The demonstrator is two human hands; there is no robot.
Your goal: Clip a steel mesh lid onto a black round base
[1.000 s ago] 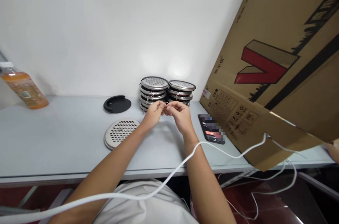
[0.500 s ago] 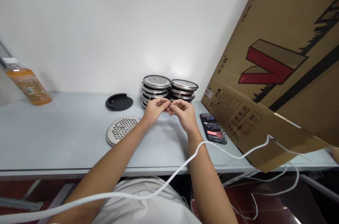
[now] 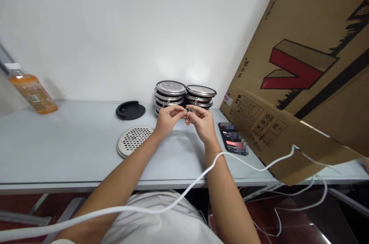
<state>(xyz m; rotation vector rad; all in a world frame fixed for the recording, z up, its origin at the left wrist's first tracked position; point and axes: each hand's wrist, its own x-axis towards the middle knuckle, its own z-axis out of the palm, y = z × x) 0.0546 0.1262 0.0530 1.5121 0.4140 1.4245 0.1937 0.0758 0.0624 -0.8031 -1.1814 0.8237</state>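
My left hand (image 3: 168, 120) and my right hand (image 3: 201, 121) meet in front of two stacks of discs, both closed in a pinch. Between their fingertips is a small bent wire clip (image 3: 187, 110), whose loop shows above the thumbs; its lower part is hidden. Behind the hands stand the left disc stack (image 3: 171, 88) and the right disc stack (image 3: 201, 90), metal perforated plates with black rims, with thin wire clips at their fronts. A loose perforated metal disc (image 3: 133, 141) lies by my left forearm. Farther back rests a black round cover (image 3: 130, 110) with a notch.
A phone (image 3: 233, 138) lies right of my hands, beside a large cardboard box (image 3: 291, 78). An orange drink bottle (image 3: 33, 89) stands far left on the grey table (image 3: 72, 148). A white cable (image 3: 184, 194) crosses in front of my forearms.
My right fingers have opened out slightly and the wire loop shows more clearly between the fingertips. The view has shifted slightly; the discs and phone stay where they were on the table.
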